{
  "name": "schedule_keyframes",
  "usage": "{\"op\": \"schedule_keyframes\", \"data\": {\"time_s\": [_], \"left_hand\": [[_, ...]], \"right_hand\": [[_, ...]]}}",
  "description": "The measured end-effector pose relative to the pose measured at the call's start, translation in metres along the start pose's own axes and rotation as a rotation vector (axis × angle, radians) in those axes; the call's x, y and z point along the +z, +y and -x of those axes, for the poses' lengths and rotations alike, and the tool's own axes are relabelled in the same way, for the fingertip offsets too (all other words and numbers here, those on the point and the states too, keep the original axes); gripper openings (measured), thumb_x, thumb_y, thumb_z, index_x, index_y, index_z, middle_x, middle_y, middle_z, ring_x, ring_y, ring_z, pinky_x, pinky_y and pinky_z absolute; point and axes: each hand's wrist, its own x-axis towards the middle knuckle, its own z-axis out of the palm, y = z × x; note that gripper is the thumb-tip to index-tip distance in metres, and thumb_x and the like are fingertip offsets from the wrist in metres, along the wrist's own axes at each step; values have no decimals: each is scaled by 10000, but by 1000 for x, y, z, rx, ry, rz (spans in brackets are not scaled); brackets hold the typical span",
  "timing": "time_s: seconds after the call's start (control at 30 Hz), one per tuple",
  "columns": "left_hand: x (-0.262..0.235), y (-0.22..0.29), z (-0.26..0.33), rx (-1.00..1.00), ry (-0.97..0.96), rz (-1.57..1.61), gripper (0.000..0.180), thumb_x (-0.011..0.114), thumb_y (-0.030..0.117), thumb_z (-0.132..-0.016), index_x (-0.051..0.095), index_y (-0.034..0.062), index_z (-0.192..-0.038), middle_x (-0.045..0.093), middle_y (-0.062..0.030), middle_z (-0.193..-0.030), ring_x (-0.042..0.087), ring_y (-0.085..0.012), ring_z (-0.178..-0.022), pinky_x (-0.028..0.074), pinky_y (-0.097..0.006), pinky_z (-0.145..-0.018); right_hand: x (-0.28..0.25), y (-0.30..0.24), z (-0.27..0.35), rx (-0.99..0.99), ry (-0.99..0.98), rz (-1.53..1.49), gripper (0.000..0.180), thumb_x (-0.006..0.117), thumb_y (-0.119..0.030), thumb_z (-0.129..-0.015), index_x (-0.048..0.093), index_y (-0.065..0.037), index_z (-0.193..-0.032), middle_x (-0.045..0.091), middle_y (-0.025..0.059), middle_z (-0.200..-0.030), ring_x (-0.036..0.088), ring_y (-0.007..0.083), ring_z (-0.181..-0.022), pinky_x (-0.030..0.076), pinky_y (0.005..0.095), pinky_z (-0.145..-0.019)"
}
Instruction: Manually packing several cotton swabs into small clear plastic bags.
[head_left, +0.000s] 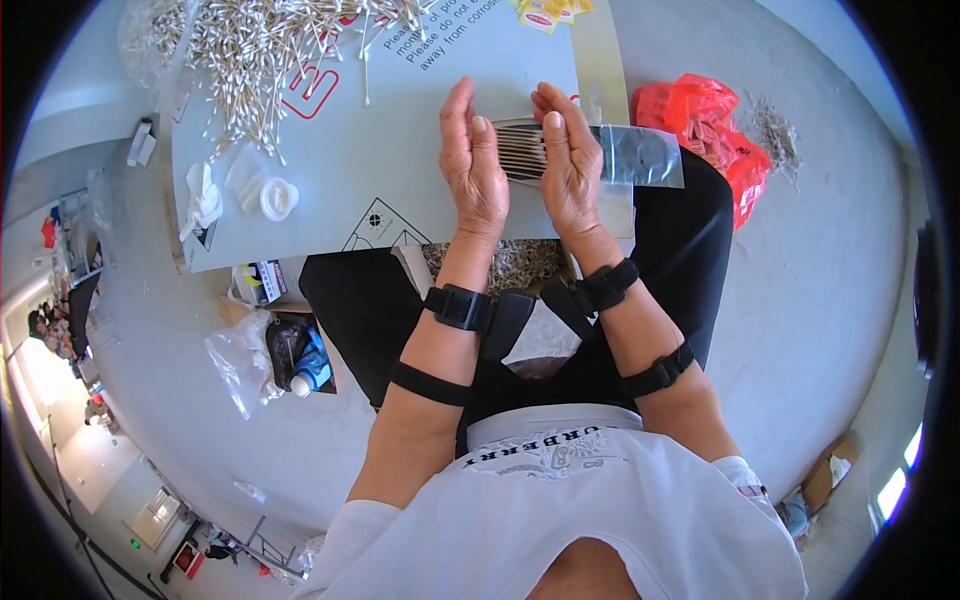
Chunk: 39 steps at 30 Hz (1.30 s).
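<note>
A row of cotton swabs (522,152) lies crosswise between my two hands, their wooden sticks showing and their tips hidden. My left hand (474,170) cups the left ends, thumb up. On the right ends, my right hand (573,165) does the same, its fingers curled. A clear plastic bag (642,156) with a dark strip reaches out to the right from beneath my right hand. At the board's far left spreads a big heap of loose cotton swabs (255,65).
The printed grey board (330,180) is my work surface. On it are a small white round container (278,198), a crumpled white tissue (203,200) and yellow packets (545,12). A box of swabs (515,265) sits below its edge. A red plastic bag (715,140) is at right.
</note>
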Motion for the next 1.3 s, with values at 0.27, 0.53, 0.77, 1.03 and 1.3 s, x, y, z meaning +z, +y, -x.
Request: {"op": "schedule_keyframes", "data": {"time_s": [0.27,0.53,0.77,1.03,1.3], "left_hand": [[-2,4,0,-135,27,251,444,432,268,-1040,443,-27,-1372,492,-176,-1352,462,-251,-1267,336,-395,-1111],[-19,11,7,-90,68,128,493,495,313,-1011,457,-33,-1359,481,-169,-1393,465,-276,-1281,343,-421,-1098],[-23,36,22,200,-523,-1062,732,625,378,-892,342,18,-1463,275,-176,-1556,229,-311,-1457,163,-524,-1166],[-25,26,35,121,-564,-1138,789,596,417,-903,269,14,-1497,225,-176,-1575,178,-305,-1474,93,-524,-1179],[-26,24,36,153,-555,-1153,793,576,444,-909,265,13,-1497,232,-182,-1569,190,-315,-1468,102,-537,-1173]], "right_hand": [[1,-1,6,17,140,-117,351,463,-197,-1035,542,36,-1286,593,147,-1276,531,217,-1199,398,325,-1035],[-18,-16,-9,-8,24,-31,291,503,-113,-1004,561,25,-1254,569,132,-1324,523,201,-1213,404,312,-1034],[-51,-29,-23,-294,-400,620,420,649,-17,-795,601,-38,-1212,537,142,-1335,491,340,-1245,434,407,-1029],[-37,-14,-39,-341,-335,643,185,650,-40,-807,682,-31,-989,631,113,-1004,589,332,-976,495,410,-847],[-56,-20,-35,-340,-546,649,192,716,-81,-746,654,-4,-911,588,133,-1054,557,335,-1039,482,408,-893]]}}
